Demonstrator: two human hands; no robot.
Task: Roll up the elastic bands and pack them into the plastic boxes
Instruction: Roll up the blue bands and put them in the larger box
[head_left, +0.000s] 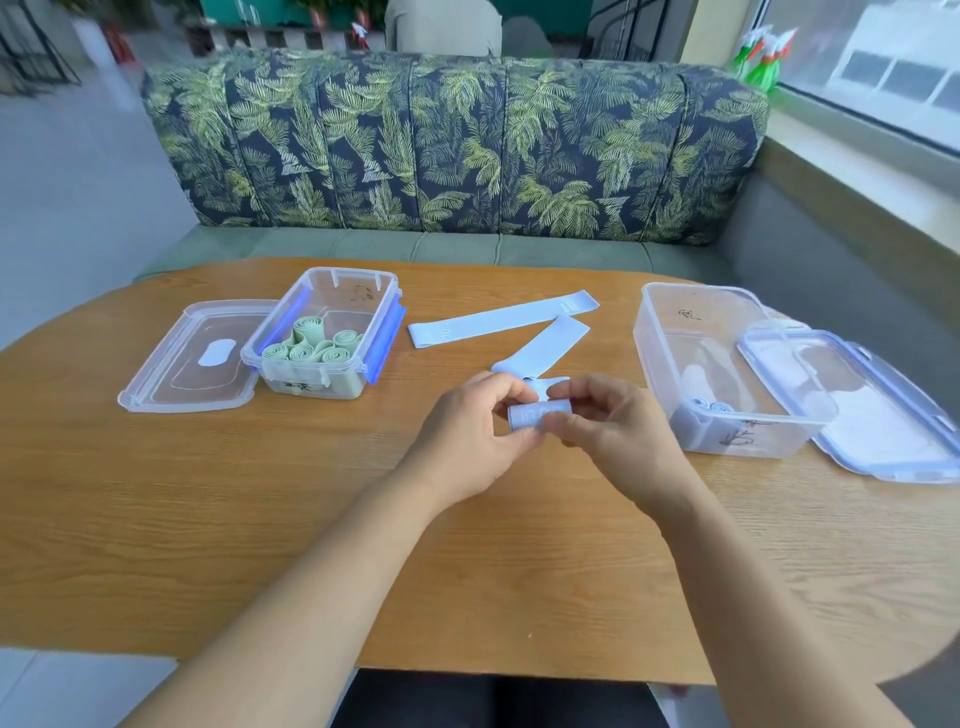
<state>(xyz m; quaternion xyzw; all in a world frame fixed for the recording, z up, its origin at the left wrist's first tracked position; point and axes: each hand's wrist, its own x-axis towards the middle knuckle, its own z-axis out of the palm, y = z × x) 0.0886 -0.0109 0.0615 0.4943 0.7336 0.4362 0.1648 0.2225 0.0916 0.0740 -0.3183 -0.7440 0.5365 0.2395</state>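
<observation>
A light blue elastic band (540, 417) is partly rolled into a tight cylinder just above the table's middle. My left hand (467, 431) and my right hand (610, 426) pinch its two ends, and its loose tail (550, 345) trails away over the table. A second blue band (498, 318) lies flat behind it. The left plastic box (358, 291) holds several green rolls (311, 345). In the right plastic box (670, 332), blue rolls (706, 410) sit at the near corner.
A clear lid (171, 374) lies left of the left box, and another lid (883, 415) leans at the right box's far side. The wooden table (260, 519) is rounded, with a leaf-patterned sofa (457, 145) behind it.
</observation>
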